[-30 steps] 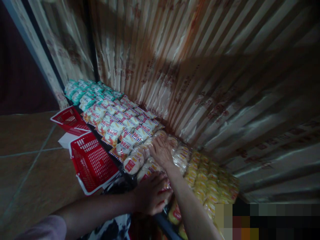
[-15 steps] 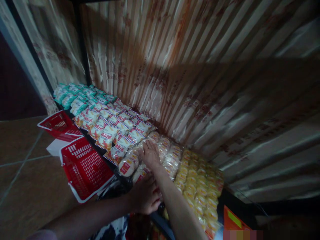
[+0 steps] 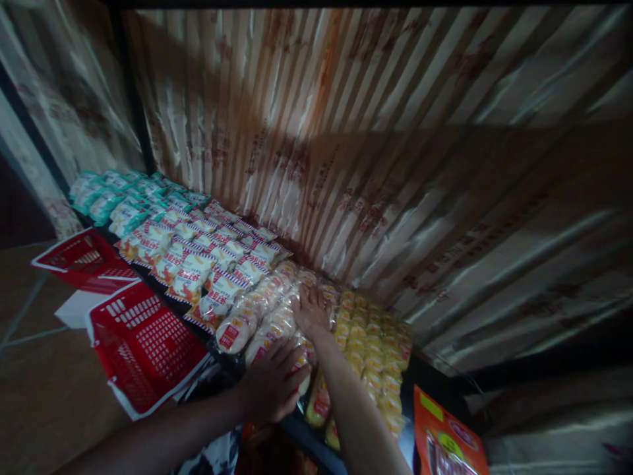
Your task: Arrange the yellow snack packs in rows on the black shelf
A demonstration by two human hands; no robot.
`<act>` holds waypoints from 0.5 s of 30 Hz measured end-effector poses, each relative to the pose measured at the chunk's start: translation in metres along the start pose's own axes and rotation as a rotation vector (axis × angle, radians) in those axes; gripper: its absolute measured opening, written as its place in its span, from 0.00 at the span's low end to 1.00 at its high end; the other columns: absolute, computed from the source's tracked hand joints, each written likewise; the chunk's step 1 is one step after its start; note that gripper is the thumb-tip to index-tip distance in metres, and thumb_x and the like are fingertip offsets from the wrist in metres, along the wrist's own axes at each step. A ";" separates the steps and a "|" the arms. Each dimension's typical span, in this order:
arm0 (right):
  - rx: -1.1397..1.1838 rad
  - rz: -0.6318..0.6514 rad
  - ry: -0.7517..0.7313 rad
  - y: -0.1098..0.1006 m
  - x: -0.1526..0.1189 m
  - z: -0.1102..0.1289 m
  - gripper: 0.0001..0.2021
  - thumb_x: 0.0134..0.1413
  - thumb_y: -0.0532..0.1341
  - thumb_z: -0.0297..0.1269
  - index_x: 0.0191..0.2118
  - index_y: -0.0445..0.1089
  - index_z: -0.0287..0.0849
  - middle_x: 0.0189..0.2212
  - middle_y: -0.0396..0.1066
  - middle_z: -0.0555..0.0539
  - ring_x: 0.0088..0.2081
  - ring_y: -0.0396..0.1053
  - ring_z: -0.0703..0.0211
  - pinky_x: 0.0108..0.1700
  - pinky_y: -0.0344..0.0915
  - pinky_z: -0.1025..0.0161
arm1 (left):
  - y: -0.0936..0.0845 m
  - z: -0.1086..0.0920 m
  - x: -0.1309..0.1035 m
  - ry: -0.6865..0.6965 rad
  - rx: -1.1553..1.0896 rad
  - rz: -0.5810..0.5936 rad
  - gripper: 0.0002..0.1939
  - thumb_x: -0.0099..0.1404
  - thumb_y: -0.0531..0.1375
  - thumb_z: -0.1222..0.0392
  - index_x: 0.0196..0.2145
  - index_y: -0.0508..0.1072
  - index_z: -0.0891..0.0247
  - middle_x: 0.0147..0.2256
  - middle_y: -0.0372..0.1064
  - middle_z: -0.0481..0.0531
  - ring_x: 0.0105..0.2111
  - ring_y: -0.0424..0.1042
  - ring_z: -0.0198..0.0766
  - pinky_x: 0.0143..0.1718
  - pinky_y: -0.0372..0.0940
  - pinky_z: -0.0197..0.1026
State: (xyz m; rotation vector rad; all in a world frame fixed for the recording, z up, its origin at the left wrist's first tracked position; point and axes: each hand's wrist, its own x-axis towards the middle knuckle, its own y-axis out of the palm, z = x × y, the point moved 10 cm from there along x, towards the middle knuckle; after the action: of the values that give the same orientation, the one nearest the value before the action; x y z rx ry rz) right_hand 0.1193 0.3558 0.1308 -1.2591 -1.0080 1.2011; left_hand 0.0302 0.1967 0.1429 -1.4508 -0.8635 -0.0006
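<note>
Nearest you, your left hand (image 3: 274, 379) lies palm down over the front ends of the white packs (image 3: 279, 316), fingers loosely spread, pinching nothing that shows; it probably keeps them from slipping off the shelf (image 3: 431, 377). To its right, the yellow packs (image 3: 373, 356) sit in close rows, likely so each braces the next. Farther in, your right hand (image 3: 311, 310) rests flat across the white packs, fingers slightly apart, seemingly to steady them from above. Left of those, snack bags (image 3: 190, 270) overlap, perhaps to save room, with green bags (image 3: 116, 198) beyond. A curtain (image 3: 297, 152) hangs behind.
</note>
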 end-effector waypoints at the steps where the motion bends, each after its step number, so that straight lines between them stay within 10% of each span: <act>1: 0.013 0.005 -0.003 0.000 0.000 0.001 0.30 0.64 0.37 0.53 0.68 0.44 0.49 0.68 0.40 0.44 0.68 0.35 0.45 0.64 0.34 0.41 | 0.001 0.000 0.000 -0.001 0.002 0.007 0.26 0.65 0.56 0.54 0.59 0.60 0.62 0.61 0.56 0.60 0.63 0.50 0.51 0.63 0.46 0.56; 9: 0.056 -0.075 -0.099 -0.029 -0.010 -0.001 0.28 0.65 0.38 0.50 0.66 0.51 0.47 0.68 0.45 0.46 0.68 0.36 0.50 0.66 0.36 0.48 | 0.001 -0.001 0.000 -0.023 -0.025 0.054 0.27 0.64 0.56 0.56 0.60 0.59 0.60 0.61 0.55 0.58 0.63 0.50 0.50 0.63 0.47 0.57; 15: -0.047 -0.146 -0.005 -0.064 -0.031 -0.060 0.27 0.65 0.38 0.47 0.66 0.51 0.48 0.67 0.46 0.47 0.68 0.38 0.49 0.65 0.40 0.47 | -0.002 -0.002 0.000 -0.005 -0.015 0.019 0.26 0.65 0.56 0.56 0.59 0.60 0.60 0.61 0.56 0.57 0.63 0.51 0.50 0.62 0.50 0.57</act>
State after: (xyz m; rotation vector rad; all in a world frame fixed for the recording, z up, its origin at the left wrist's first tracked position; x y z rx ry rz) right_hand 0.1801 0.3213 0.1921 -1.1982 -1.1183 1.0745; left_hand 0.0306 0.1944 0.1452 -1.4738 -0.8551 0.0108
